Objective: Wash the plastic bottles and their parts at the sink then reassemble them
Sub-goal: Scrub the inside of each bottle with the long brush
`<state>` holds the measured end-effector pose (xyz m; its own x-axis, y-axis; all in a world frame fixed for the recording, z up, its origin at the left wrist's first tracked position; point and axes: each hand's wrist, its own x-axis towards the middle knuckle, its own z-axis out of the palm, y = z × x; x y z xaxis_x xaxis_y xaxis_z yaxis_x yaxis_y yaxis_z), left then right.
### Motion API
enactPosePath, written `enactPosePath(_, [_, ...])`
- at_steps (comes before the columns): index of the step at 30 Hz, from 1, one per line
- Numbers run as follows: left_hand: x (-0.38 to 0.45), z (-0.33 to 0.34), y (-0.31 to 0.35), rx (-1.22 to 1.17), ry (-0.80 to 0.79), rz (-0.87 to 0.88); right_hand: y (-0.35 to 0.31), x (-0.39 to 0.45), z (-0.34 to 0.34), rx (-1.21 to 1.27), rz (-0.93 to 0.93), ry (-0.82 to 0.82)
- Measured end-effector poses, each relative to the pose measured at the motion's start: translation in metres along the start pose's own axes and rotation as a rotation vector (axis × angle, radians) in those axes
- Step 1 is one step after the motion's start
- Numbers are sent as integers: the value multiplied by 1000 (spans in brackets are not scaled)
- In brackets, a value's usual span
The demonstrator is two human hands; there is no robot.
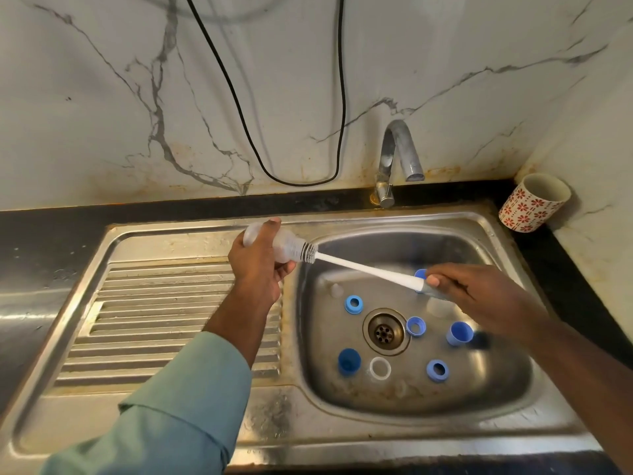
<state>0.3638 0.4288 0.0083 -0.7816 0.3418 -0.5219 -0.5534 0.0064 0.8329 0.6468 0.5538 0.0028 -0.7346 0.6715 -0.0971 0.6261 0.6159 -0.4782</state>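
My left hand (257, 260) grips a clear plastic bottle (287, 245) held sideways over the sink's left edge, its mouth pointing right. A white bottle brush (359, 267) is pushed into that mouth, bristles showing at the neck. My right hand (459, 286) pinches the brush's handle end above the basin. In the steel basin (507, 378) lie several blue caps and rings, among them a ring (354, 304), a cap (349, 362) and a cap (459, 333). A clear ring (380, 368) lies below the drain (386, 331).
The tap (399, 156) stands behind the basin, with no water seen running. A ribbed draining board (164, 323) lies to the left. A floral cup (534, 202) leans in the right corner. A black cable (239, 108) hangs down the marble wall.
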Motion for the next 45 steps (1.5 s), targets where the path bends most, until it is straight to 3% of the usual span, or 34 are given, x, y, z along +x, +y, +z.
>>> enactPosePath(4, [-3,1,-1,11,-4,31,3,4,-9,-201,-22,-48])
enactPosePath(9, [-6,0,-4,32,-12,68,9,5,-3,-232,-81,149])
enactPosePath(13, [-6,2,-6,42,-4,72,4,-1,7,9,54,-28])
enactPosePath(15, [-6,2,-9,50,2,71,4,-3,4,-44,49,-82])
enactPosePath(18, [-6,0,-14,49,5,71,5,-5,3,-151,17,-9])
enactPosePath(20, [-7,-1,-16,56,-1,68,6,-5,2,-25,79,56])
enactPosePath(24, [-7,-1,-18,79,-8,89,6,-4,5,203,175,-150])
enactPosePath(27, [-5,-1,-21,111,-8,152,4,-6,7,255,171,-214])
enactPosePath(32, [-2,-3,-24,95,-5,220,-3,-14,3,-5,51,-110])
enactPosePath(36, [-2,0,-24,66,-2,220,-2,-14,7,-159,-1,79])
enactPosePath(38, [-5,2,-22,61,-14,240,-2,-12,6,21,33,-25])
enactPosePath(40, [-5,2,-22,58,-38,254,-9,-15,-3,403,120,-336])
enactPosePath(42, [-8,1,-24,63,-52,247,-15,-19,-9,557,236,-462])
enactPosePath(43, [-9,1,-25,64,-50,239,-15,-18,-8,502,255,-415])
enactPosePath(45, [-11,2,-27,43,-28,225,-15,-17,-2,93,223,-193])
